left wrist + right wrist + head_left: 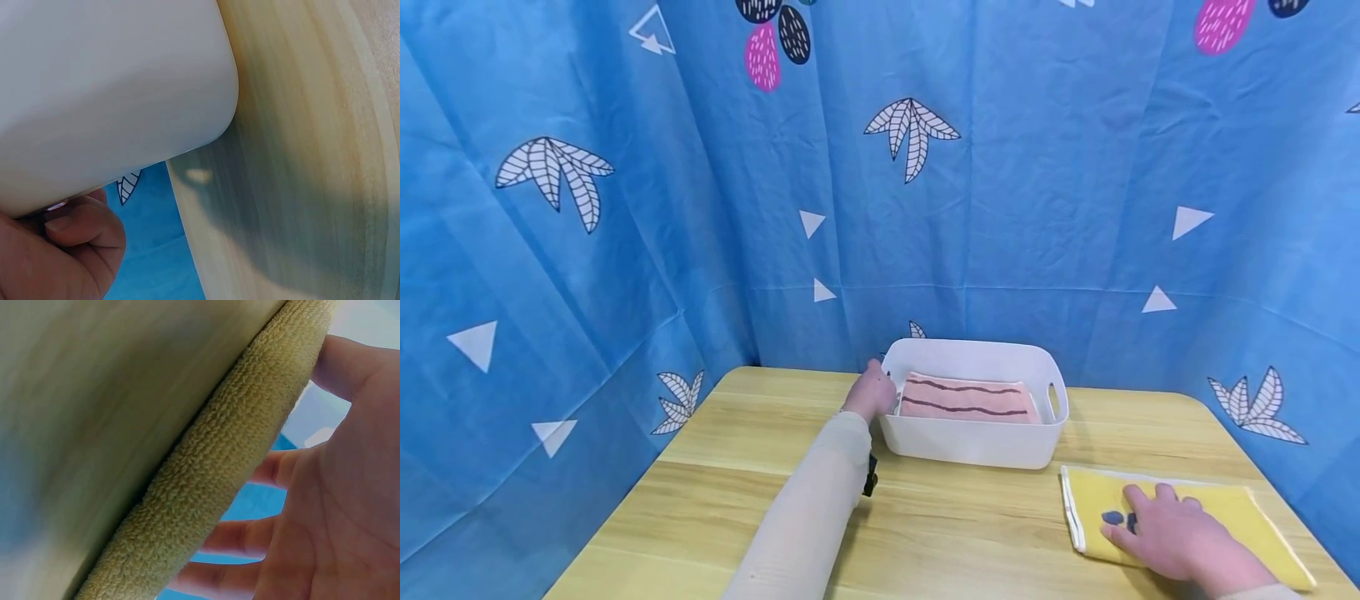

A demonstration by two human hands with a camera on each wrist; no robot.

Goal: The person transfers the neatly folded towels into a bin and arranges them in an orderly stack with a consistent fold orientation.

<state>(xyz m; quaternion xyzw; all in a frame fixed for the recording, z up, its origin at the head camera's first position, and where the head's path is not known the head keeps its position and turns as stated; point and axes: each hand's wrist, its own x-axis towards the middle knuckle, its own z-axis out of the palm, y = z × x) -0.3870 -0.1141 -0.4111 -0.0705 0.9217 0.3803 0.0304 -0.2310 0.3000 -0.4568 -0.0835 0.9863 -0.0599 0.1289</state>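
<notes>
A white plastic basket [970, 443] stands at the back of the table, with a folded pink towel [966, 398] with dark wavy stripes lying inside. My left hand [872, 393] grips the handle at the basket's left end; in the left wrist view its fingers [94, 228] curl at the handle hole. At the front right lies a folded yellow towel [1221, 508] with white edges and dark blue marks. My right hand [1180, 533] rests on top of it with the fingers spread. The right wrist view shows the towel's thick looped edge [206, 469] below the palm.
The light wooden table [970, 533] has rounded back corners. A blue patterned curtain [1037, 208] hangs behind it and along both sides. The basket's right handle hole [1053, 402] faces the right side of the table.
</notes>
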